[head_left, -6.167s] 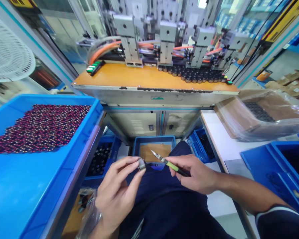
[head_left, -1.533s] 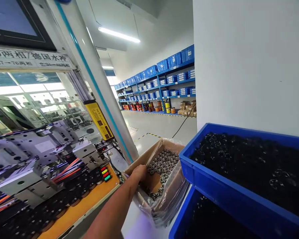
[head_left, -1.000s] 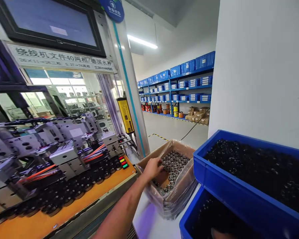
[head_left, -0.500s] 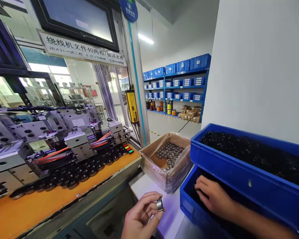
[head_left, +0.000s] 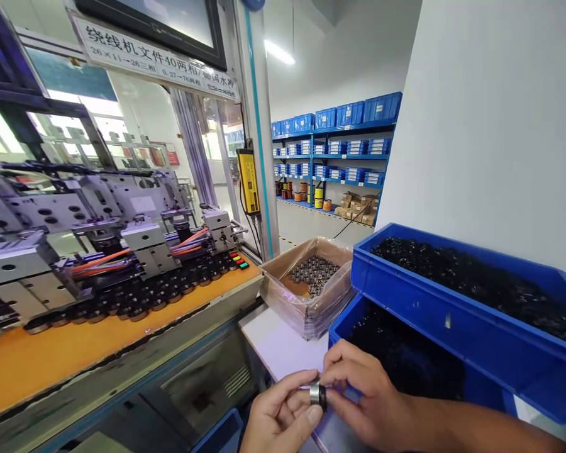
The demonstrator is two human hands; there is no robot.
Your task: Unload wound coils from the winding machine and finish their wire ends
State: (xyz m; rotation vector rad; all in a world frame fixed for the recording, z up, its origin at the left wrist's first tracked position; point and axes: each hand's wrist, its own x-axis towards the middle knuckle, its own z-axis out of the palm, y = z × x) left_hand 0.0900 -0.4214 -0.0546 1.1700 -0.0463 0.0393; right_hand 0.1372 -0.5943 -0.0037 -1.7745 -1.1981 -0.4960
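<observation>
My left hand (head_left: 279, 415) pinches a short silver metal ring (head_left: 315, 394) between thumb and fingers, low in the middle of the view. My right hand (head_left: 370, 393) is closed on a small black part (head_left: 323, 398), which meets the ring's right side. How deep the black part sits in the ring is hidden by the fingers. Just behind my right hand is the lower blue bin (head_left: 340, 321), which holds many black parts. Above it stands the upper blue bin (head_left: 405, 289), heaped with more black pieces.
A plastic-lined cardboard box (head_left: 287, 309) of metal rings stands on a white table (head_left: 264, 327). To the left, a machine (head_left: 146, 242) has an orange worktop (head_left: 75, 358) with rows of black-and-metal parts. Blue shelving (head_left: 339, 129) stands at the back.
My right hand has come out of the lower blue bin with a black part and moved left to the ring. My left hand still holds the ring, now slightly farther right.
</observation>
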